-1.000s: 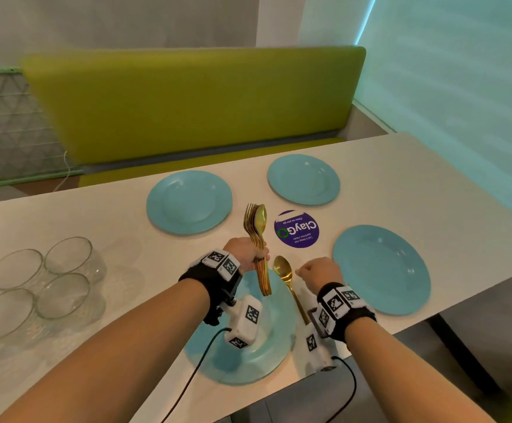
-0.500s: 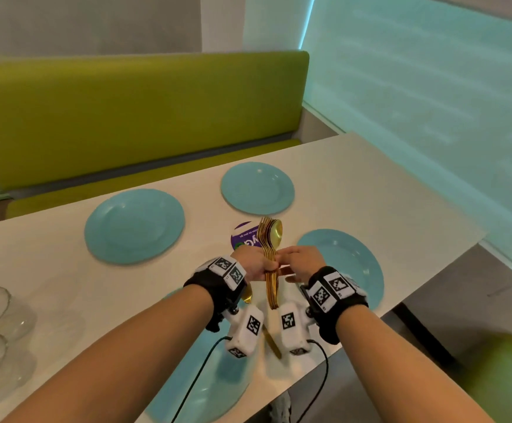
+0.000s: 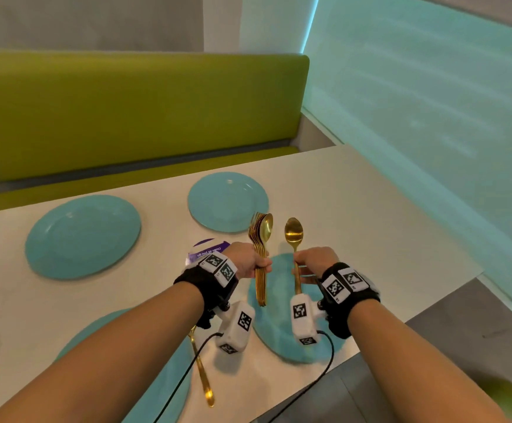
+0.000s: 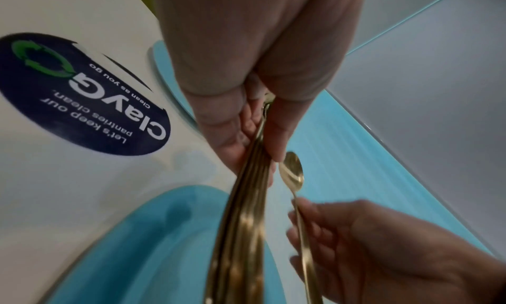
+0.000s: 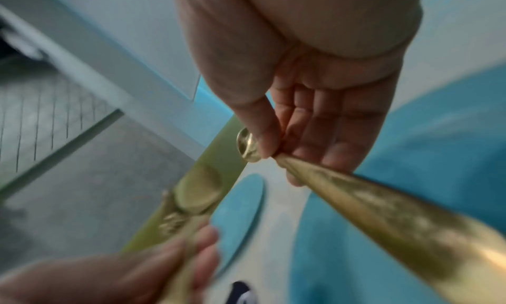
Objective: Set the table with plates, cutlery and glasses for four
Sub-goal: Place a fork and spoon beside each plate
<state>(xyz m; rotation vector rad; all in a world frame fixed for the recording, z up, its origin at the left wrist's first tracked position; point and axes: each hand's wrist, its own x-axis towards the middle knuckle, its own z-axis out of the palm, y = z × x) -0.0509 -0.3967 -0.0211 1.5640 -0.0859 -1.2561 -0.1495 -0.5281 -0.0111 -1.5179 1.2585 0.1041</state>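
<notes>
My left hand [image 3: 256, 265] grips a bundle of gold cutlery [image 3: 261, 236] upright above the near right blue plate [image 3: 282, 325]. Just to its right, my right hand [image 3: 311, 264] pinches a single gold spoon [image 3: 293, 232] by its handle, bowl up and apart from the bundle. The left wrist view shows the bundle [image 4: 240, 222] beside that spoon [image 4: 293, 174]. In the right wrist view the spoon's handle [image 5: 383, 211] runs out from the pinching fingers [image 5: 263, 135]. Another gold spoon [image 3: 201, 370] lies on the table beside the near left plate [image 3: 157, 380]. Two more blue plates [image 3: 82, 236] [image 3: 227, 201] sit at the far side.
A round purple sticker [image 3: 206, 250] is on the white table [image 3: 370, 224] between the plates. A green bench [image 3: 126, 117] runs along the far side. A frosted glass wall [image 3: 431, 117] stands to the right. The table's near edge is just below my wrists.
My right hand left a spoon beside the near left plate, reached to the bundle, and now holds one spoon pulled away to the right. The head view has swung right.
</notes>
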